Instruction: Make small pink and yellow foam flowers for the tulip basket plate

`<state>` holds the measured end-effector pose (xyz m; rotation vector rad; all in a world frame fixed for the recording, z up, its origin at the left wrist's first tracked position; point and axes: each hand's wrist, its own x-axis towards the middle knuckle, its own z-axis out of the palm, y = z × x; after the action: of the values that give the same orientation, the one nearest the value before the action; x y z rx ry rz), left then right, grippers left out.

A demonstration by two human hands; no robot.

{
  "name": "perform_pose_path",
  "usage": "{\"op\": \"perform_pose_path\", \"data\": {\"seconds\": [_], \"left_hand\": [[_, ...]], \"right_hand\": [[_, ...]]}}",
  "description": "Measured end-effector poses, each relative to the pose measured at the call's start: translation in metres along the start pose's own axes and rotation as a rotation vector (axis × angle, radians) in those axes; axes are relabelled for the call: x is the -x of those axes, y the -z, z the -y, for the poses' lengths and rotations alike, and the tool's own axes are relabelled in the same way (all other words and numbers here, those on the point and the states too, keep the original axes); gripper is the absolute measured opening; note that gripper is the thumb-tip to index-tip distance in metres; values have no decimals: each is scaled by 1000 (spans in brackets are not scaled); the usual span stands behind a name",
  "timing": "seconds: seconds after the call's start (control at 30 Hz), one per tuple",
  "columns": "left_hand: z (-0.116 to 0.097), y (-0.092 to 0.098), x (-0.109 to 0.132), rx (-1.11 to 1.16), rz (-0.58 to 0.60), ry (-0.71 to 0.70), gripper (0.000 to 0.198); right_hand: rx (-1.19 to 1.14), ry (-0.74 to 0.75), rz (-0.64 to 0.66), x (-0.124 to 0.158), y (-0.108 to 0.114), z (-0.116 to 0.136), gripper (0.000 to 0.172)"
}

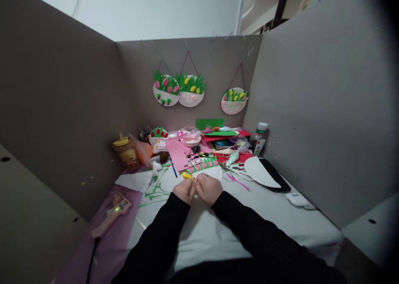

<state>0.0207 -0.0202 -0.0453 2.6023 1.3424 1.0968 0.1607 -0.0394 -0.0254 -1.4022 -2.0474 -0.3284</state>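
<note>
My left hand (184,190) and my right hand (208,188) meet over the white table, fingers pinched together. A small yellow foam piece (187,176) sticks up from the fingertips of my left hand; my right hand touches it or something tiny beside it, too small to tell. Just beyond lies a half paper plate with green grass and pink tulips (204,166). Both sleeves are black.
A pink glue gun (112,214) lies left on a purple sheet. Green foam strips (156,188), pink paper (177,153), scissors (234,166), a glue bottle (260,132), a jar (126,151) and a white half plate (262,172) crowd the back. Grey cardboard walls (62,109) enclose the table; finished plate crafts (179,88) hang there.
</note>
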Motion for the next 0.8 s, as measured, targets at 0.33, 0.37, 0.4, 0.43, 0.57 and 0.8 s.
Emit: {"op": "perform_pose_path", "data": {"seconds": [0.33, 0.37, 0.4, 0.43, 0.57, 0.8], "left_hand": [[3, 2, 2, 107, 20, -74, 21], [0, 3, 2, 122, 15, -63, 21], [-2, 4, 2, 134, 12, -41, 20], [-3, 5, 2, 140, 12, -14, 20], [0, -1, 1, 99, 15, 15, 21], [6, -5, -1, 26, -2, -117, 25]], "right_hand": [[-140, 81, 109, 7, -2, -1, 10], [-162, 82, 117, 7, -3, -1, 10], [-190, 77, 118, 7, -5, -1, 11], [-224, 67, 112, 7, -7, -2, 13], [-373, 42, 87, 6, -12, -5, 17], [-333, 68, 21, 7, -10, -6, 15]]}}
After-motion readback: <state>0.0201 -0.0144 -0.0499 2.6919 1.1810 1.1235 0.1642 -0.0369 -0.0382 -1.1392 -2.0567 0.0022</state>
